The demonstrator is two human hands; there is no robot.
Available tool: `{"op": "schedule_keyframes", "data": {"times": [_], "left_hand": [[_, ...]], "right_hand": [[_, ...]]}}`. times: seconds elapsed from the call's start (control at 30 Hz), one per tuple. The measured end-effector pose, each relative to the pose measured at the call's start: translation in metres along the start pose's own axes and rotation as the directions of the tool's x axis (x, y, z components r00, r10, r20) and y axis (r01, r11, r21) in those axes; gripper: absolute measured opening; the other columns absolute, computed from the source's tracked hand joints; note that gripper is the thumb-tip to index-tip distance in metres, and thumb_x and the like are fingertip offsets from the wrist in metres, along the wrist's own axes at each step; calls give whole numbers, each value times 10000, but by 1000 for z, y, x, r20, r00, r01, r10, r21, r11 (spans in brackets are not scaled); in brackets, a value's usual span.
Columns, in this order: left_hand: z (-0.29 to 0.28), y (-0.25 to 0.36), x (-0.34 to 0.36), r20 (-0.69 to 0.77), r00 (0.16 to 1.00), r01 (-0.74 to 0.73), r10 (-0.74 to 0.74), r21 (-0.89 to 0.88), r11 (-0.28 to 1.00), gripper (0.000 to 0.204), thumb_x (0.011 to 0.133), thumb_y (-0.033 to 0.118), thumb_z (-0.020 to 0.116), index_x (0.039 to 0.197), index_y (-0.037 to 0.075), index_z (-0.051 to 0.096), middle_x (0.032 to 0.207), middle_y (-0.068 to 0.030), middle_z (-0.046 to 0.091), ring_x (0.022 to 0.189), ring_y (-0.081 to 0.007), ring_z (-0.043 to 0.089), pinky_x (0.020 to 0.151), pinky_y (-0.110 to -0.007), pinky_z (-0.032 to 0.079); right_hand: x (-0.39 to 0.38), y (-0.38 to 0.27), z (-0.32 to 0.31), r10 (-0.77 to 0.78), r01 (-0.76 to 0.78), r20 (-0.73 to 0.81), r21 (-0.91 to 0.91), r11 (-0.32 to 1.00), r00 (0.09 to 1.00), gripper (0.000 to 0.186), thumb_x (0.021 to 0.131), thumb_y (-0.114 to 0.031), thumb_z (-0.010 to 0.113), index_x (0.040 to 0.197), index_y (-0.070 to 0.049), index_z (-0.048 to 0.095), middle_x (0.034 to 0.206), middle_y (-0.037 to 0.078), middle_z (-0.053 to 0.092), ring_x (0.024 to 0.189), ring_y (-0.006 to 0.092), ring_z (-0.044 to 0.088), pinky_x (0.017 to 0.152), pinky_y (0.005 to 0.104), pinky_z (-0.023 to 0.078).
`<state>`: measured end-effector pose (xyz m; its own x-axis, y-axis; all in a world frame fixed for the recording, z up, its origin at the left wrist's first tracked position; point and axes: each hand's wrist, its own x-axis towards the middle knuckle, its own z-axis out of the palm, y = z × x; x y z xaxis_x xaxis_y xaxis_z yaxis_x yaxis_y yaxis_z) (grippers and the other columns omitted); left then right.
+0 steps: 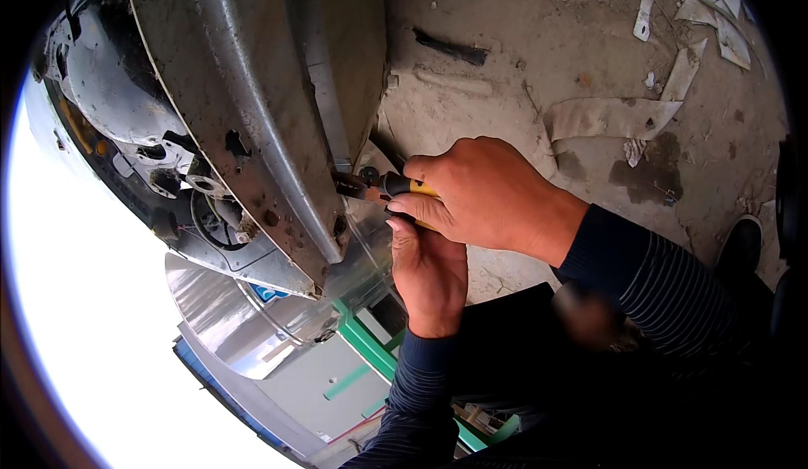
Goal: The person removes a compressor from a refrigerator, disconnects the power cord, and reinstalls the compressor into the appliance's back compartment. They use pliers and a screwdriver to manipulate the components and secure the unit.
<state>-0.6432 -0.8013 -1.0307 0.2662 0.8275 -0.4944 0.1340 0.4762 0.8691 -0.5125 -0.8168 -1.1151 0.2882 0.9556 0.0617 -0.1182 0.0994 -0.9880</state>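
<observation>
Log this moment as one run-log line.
right hand: grips yellow-handled pliers | left hand: beneath, steadying | pliers tip: at rusty metal panel edge

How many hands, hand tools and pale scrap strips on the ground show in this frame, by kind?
Hands: 2, the right hand and the left hand
Pliers with yellow grip: 1, held in the right hand at the edge of the rusty metal panel
Pale scrap strips on the ground: about 6, some overlapping
Total: about 9
</observation>
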Motion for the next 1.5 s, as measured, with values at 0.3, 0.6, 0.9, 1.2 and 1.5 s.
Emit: {"op": "schedule_keyframes", "data": {"times": [0.3, 0.6, 0.9, 1.2, 1.5], "left_hand": [[-10, -9, 8, -8, 997, -79, 79, -45, 996, 400, 1148, 354, 358, 1405, 102, 532, 1381, -74, 607, 1337, -242, 533, 1164, -449, 388], [-4, -3, 8, 9, 994, -113, 113, 116, 987, 434, 1130, 404, 425, 1395, 84, 550, 1327, -68, 637, 1197, -213, 581, 994, -430, 451], [-24, -5, 9, 21, 992, -125, 123, 188, 974, 393, 1149, 347, 385, 1367, 67, 556, 1248, -59, 648, 1154, -197, 599, 989, -390, 449], [27, 10, 30, -153, 987, 87, -57, 201, 976, 458, 1047, 406, 636, 1318, 37, 614, 1286, -72, 661, 1234, -192, 594, 1088, -378, 450], [7, 12, 39, 9, 999, -41, 40, 167, 985, 530, 1009, 268, 709, 1430, 3, 527, 1383, -98, 622, 1293, -229, 583, 1146, -394, 431]], "right_hand": [[12, 19, -4, 297, -607, 620, 376, 700, 726, 624, 881, -463, 728, 1269, 20, 654, 1158, 187, 705, 1085, 268, 678, 928, 377, 557], [22, 25, -13, 173, -723, 824, 349, 596, 540, 358, 878, -421, 642, 878, -63, 644, 807, 15, 591, 747, 139, 492, 632, 311, 400], [16, 19, -1, 217, -753, 804, 371, 543, 553, 284, 853, -310, 589, 744, -48, 607, 707, 38, 525, 622, 174, 486, 667, 340, 458], [-6, 6, 22, 159, -140, 87, -192, 971, 983, 378, 900, -262, 651, 1159, 11, 621, 939, 192, 675, 853, 293, 678, 668, 396, 571], [-18, -1, 28, -14, -101, -230, -478, 872, 973, 471, 807, -277, 770, 1150, -2, 599, 955, 151, 628, 878, 300, 632, 643, 381, 562]]}}
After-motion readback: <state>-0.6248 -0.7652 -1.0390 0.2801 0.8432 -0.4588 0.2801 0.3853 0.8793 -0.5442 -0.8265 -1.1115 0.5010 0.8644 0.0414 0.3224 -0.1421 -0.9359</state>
